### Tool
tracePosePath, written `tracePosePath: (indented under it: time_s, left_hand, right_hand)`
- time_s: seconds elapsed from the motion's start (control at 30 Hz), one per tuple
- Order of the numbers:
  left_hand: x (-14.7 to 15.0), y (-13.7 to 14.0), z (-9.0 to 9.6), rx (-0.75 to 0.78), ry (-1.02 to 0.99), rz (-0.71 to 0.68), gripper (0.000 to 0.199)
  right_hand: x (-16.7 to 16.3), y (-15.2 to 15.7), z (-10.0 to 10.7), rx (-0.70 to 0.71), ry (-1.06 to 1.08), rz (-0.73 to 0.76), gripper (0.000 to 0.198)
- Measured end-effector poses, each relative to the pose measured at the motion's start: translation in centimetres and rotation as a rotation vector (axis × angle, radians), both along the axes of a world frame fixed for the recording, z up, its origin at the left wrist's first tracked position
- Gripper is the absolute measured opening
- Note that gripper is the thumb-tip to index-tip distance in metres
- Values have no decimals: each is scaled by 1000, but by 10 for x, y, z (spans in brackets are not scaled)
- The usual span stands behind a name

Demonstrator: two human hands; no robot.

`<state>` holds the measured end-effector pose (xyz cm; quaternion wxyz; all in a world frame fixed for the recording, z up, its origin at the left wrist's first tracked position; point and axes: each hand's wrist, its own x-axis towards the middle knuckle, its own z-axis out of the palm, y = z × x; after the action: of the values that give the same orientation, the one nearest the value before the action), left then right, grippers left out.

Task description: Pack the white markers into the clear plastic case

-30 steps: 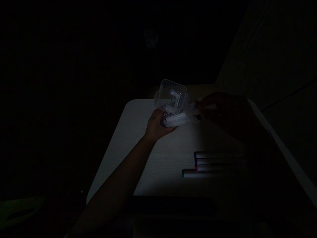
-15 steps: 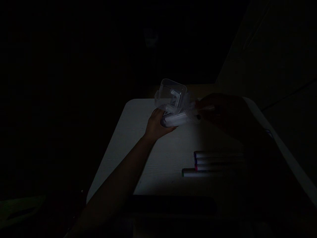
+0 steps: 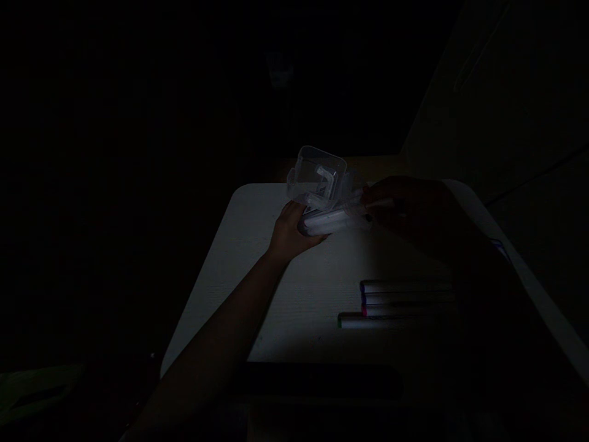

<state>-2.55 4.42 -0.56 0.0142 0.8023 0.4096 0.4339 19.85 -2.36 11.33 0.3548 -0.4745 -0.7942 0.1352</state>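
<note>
On the dim, pale rectangular tabletop [image 3: 294,288], which fills the middle of the view and is lit only in a patch at its centre, everything else sits in deep shadow. The left forearm runs from the near left up to the left hand [image 3: 289,233], whose fingers are curled around the underside of a clear plastic hinged case [image 3: 317,178] held just above the far part of the table. The case's lid stands tilted up and open towards the far side, and white, tube-shaped markers [image 3: 329,222] lie packed side by side in its lower half, their ends pointing right. The right hand [image 3: 414,212] comes in from the right, very dark; its fingertips close on the right end of one of those markers at the mouth of the case, though how tightly they pinch it cannot be told in this light. Nearer and to the right, well apart from the case, four more white markers with coloured caps [image 3: 396,304] lie flat on the table in a neat row, parallel to each other, caps pointing left.
</note>
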Motion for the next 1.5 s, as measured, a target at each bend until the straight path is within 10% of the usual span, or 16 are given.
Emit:
tracePosePath:
  time_s: [1.5]
  left_hand:
    - [1, -1, 0, -1, 10, 17, 66]
  right_hand:
    - [-1, 2, 0, 52, -84, -30, 15]
